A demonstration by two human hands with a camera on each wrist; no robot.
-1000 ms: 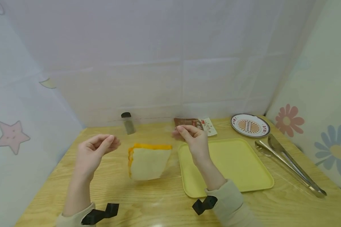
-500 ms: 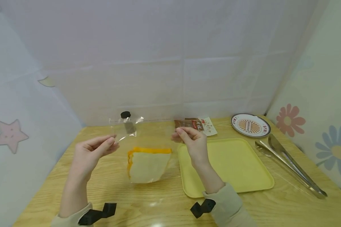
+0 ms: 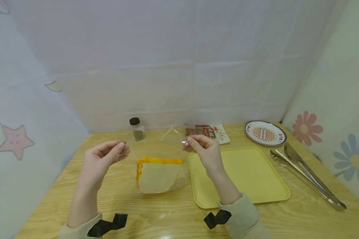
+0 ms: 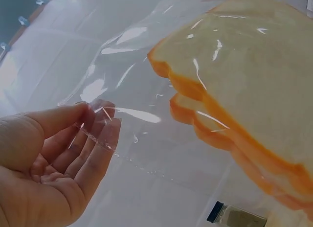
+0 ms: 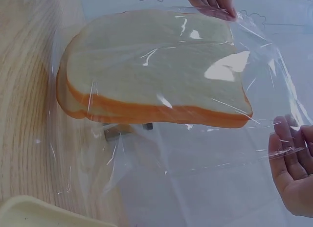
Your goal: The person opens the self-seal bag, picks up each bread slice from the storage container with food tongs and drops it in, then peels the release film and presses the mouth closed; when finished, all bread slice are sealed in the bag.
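Observation:
Two slices of bread [image 3: 160, 177] with orange crusts hang inside a clear plastic bag [image 5: 274, 73], stacked one against the other. My left hand [image 3: 103, 157] pinches the bag's upper left edge between thumb and fingers. At the upper right edge, my right hand [image 3: 207, 152] pinches the film the same way. The bread hangs below and between both hands, over the wooden table. In the left wrist view the left hand [image 4: 73, 148] grips the thin film, with the slices [image 4: 254, 85] off to the side. Glare covers parts of the film.
A yellow tray [image 3: 242, 176] lies right of the bag. Behind it are a brown and white packet [image 3: 207, 131] and a round patterned plate [image 3: 265, 133]. Metal tongs [image 3: 309, 177] lie at the far right. A small black-lidded jar [image 3: 137, 129] stands at the back left.
The bread has sunk slightly in the head view. A raised fold of film, near the left hand half a second ago, now shows nearer the right hand. Both hands keep their pinch.

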